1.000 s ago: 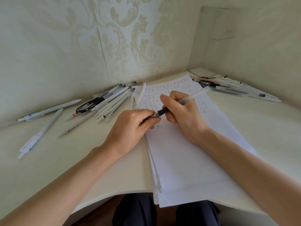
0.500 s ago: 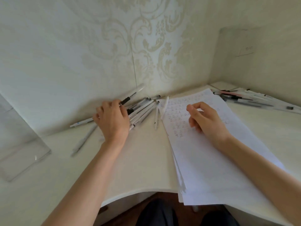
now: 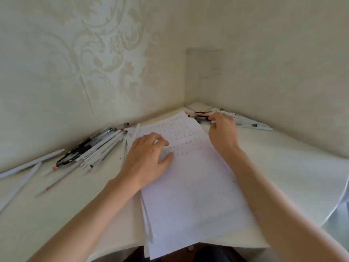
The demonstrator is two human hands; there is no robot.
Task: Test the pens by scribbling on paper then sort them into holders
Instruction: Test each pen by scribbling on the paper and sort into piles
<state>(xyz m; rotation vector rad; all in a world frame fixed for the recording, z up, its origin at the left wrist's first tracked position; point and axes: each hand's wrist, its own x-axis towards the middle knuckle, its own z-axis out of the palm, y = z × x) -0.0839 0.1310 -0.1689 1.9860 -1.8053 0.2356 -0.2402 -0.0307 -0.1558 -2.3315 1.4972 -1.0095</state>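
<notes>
A stack of white paper [image 3: 190,186] with rows of small scribbles lies in the middle of the desk. My left hand [image 3: 149,157] rests flat on its left edge with relaxed, spread fingers and holds nothing. A heap of white and black pens [image 3: 94,148] lies just left of that hand. My right hand [image 3: 223,131] reaches to a second pile of pens [image 3: 251,123] at the far right by the wall. Its fingers curl round a dark-gripped pen [image 3: 203,120] at the pile's near end. Blur hides the fingertips.
A clear acrylic holder [image 3: 205,63] stands in the wall corner behind the right pile. Loose white pens [image 3: 28,165] lie at the far left. Another clear object [image 3: 340,205] shows at the desk's right edge. The desk's front edge [image 3: 113,252] curves below the paper.
The pen I was scribbling with went to the left heap with my left hand, which is now back on the paper. My right hand moved from the paper to the right pile.
</notes>
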